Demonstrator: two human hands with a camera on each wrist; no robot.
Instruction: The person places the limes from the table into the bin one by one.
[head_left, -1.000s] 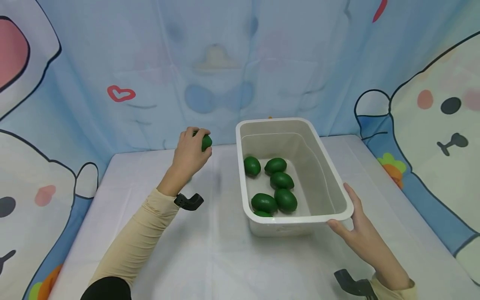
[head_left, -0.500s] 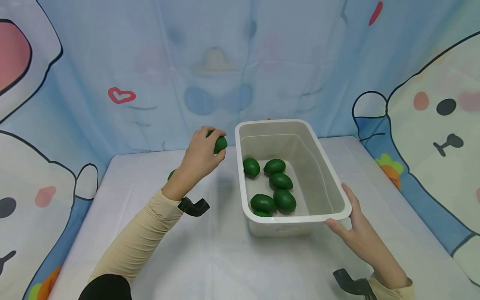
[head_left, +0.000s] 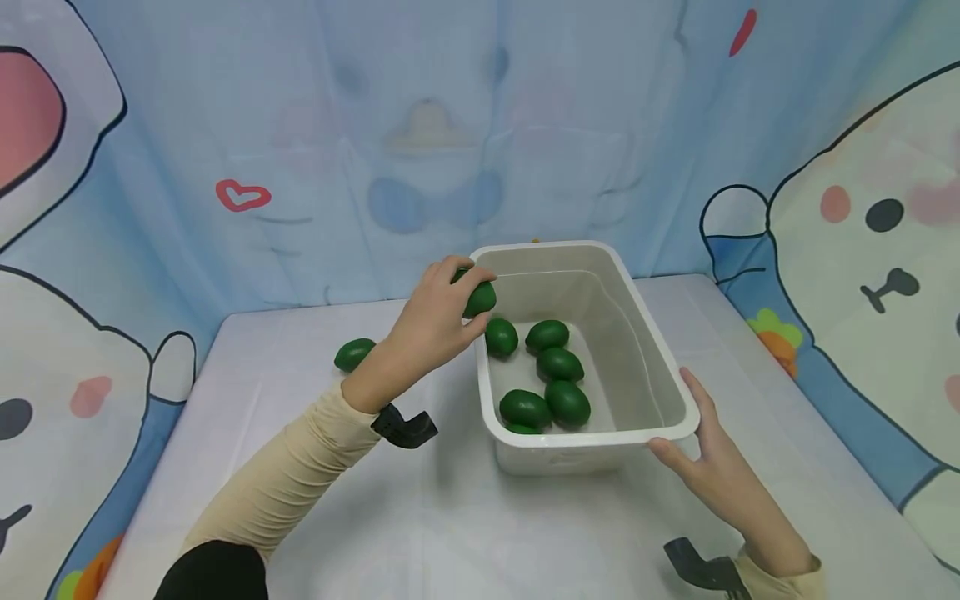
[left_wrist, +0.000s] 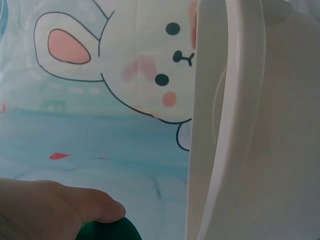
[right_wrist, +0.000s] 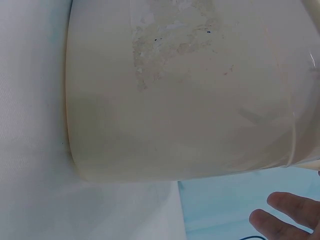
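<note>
My left hand (head_left: 427, 333) holds a green lime-like fruit (head_left: 481, 300) between thumb and fingers, over the left rim of a white plastic bin (head_left: 622, 333). In the left wrist view, a finger lies on the held fruit (left_wrist: 112, 230), close to the bin's edge (left_wrist: 225, 120). Inside the bin lie several more of these smooth, dark green fruits (head_left: 560, 364), mostly toward its left side. My right hand (head_left: 720, 467) rests at the bin's near right corner, thumb on the front rim and straight fingers along the side. Two of its fingertips (right_wrist: 272, 222) stand apart from the bin wall.
Another green fruit (head_left: 354, 354) lies on the white-covered table (head_left: 360, 533), left of the bin and partly behind my left wrist. A blue cartoon-print curtain (head_left: 330, 150) hangs at the back and sides.
My left hand has carried the green fruit rightward from beside the bin to above its left rim. The fruit on the table has come into view behind the wrist. The right hand stays put.
</note>
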